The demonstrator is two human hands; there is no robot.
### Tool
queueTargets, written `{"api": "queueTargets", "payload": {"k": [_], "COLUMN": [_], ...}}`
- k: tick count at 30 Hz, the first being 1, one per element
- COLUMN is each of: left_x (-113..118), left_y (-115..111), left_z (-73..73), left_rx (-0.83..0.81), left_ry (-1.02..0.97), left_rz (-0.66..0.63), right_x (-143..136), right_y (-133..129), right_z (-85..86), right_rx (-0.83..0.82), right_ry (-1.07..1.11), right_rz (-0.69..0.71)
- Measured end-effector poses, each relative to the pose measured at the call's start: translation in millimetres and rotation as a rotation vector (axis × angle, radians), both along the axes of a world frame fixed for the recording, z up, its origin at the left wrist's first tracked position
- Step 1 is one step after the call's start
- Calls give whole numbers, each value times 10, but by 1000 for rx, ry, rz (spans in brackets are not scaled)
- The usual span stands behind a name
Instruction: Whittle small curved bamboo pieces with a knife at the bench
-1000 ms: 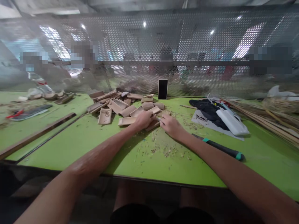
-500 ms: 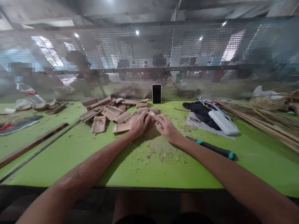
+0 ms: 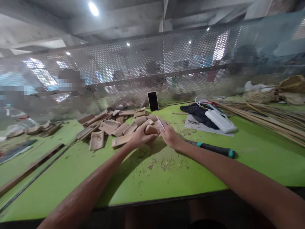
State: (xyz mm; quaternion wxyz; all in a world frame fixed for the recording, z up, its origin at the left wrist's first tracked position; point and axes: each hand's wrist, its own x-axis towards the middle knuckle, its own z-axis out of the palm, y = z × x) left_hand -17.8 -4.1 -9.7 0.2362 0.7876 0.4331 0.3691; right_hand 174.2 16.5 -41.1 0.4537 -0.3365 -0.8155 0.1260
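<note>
My left hand (image 3: 141, 137) is closed around a short curved piece of bamboo (image 3: 151, 129), thumb along its near side. Close beside it, my right hand (image 3: 170, 136) grips a thin, pale, flat piece (image 3: 161, 124) whose kind I cannot make out. It is held up at the right end of the bamboo; whether they touch is unclear. Just left of and beyond my hands lies a pile of split bamboo pieces (image 3: 97, 141). Fine shavings (image 3: 166, 163) are scattered on the green table (image 3: 152, 184) below my hands.
A black-handled tool with green bands (image 3: 215, 149) lies beside my right forearm. Behind it are a white power strip (image 3: 220, 121), black cloth (image 3: 199, 112) and paper. A dark-screened device (image 3: 153, 101) stands against the perforated screen (image 3: 133, 70). Long bamboo strips (image 3: 267, 122) lie right.
My view has tilted and shifted. My left hand has opened out its grip, so the bamboo piece shows more. The pale flat piece in my right hand now points more upward.
</note>
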Motion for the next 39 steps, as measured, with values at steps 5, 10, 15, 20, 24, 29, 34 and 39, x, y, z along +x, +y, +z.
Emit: {"api": "queueTargets", "payload": {"k": [5,10,15,20,24,29,34,39], "left_x": [0,-1,-1,25,50,49,59,42], "left_y": [-13,8,27,24,11,-8,-8,12], "left_z": [38,-36,-80,-92,-94,-61,-66,-46], "left_rx": [-89,-127,-60,-33,-87,-87,-136,-148], "left_ry": [72,72,49,116,90,103,69,96], "left_rz": [-129,-155,-155,-120,-137,-126,-103,-77], "right_x": [-11,-103,-90,-78,-93,-70,-100,-76], "right_y": [14,-188,-204,-200,-224,-231,-242,-219], "right_z": [4,83,128,174,207,220,213,270], "right_rx": [129,127,84,-68,19,-120,-131,-448], "right_ry": [-23,-38,-51,-62,-19,-37,68,213], "right_rz": [-85,-32,80,93,142,150,208,267]}}
